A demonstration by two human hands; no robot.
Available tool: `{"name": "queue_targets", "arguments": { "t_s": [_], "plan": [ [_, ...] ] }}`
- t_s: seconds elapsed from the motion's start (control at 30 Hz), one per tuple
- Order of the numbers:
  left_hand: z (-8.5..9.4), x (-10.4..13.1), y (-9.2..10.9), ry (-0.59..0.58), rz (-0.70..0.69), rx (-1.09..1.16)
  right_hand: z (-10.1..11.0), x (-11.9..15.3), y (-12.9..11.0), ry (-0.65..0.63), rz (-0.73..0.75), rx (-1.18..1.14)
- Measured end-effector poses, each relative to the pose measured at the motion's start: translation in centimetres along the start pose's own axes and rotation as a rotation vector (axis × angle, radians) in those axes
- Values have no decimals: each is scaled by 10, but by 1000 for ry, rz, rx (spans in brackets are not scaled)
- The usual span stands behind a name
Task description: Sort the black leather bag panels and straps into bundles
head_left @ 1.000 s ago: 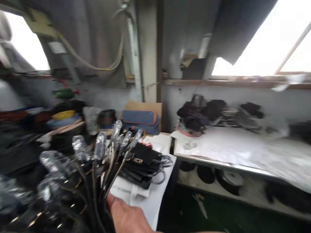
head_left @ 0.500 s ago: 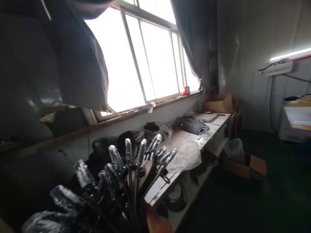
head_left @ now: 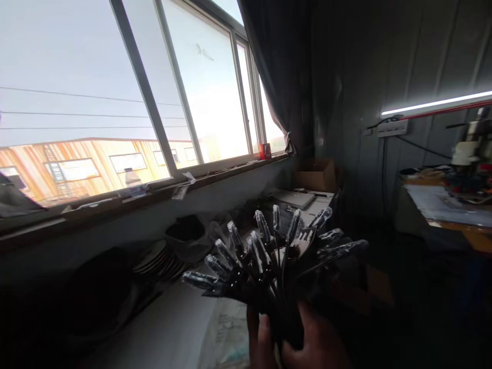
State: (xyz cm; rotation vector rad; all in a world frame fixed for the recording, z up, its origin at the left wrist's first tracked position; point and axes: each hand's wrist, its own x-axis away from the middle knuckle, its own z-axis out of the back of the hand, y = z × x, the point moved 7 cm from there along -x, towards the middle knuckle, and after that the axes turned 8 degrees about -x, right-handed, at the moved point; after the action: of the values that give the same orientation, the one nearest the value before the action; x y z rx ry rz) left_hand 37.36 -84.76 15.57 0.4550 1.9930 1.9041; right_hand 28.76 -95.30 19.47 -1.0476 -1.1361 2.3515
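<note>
A bundle of black straps (head_left: 282, 302) fans upward in front of me, the end pieces wrapped in shiny clear plastic. My left hand (head_left: 262, 341) closes around the bundle's lower part from the left. From the right, my right hand (head_left: 319, 341) grips the same gathered part, low in the view. One pale, pronged metal piece (head_left: 305, 237) shows among the wrapped ends. Dim light hides where the individual straps begin and how the fingers lie behind them.
A long pale worktable (head_left: 172, 318) runs under the window, with stacked round discs (head_left: 157, 259) and a dark bag-like container (head_left: 186, 233) along the wall. A cardboard box (head_left: 315, 174) stands at the far end. Another table (head_left: 448, 202) with a machine (head_left: 471, 159) is at right.
My view has swung right and closer to the window. The strap bundle has shifted from lower left to the centre, and both hands now show around its base.
</note>
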Motion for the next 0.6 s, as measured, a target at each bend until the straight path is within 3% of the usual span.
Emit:
{"name": "queue_targets", "arguments": {
  "t_s": [0.13,0.27,0.37,0.43,0.5,0.6],
  "plan": [
    [-72,-131,-22,-108,21,272,-3,-110,67,-14,-39,317],
    [-114,-265,-11,-119,30,611,-25,-240,92,-1,56,531],
    [-119,-372,12,-72,-23,839,-57,-338,94,-14,151,626],
    [-114,-448,16,-56,-57,875,-85,-400,103,-32,181,653],
    [-106,-519,2,-42,-44,803,-121,-454,126,-78,194,633],
    [-84,-591,-55,19,113,480,-185,-506,194,-262,168,588]
  ]
}}
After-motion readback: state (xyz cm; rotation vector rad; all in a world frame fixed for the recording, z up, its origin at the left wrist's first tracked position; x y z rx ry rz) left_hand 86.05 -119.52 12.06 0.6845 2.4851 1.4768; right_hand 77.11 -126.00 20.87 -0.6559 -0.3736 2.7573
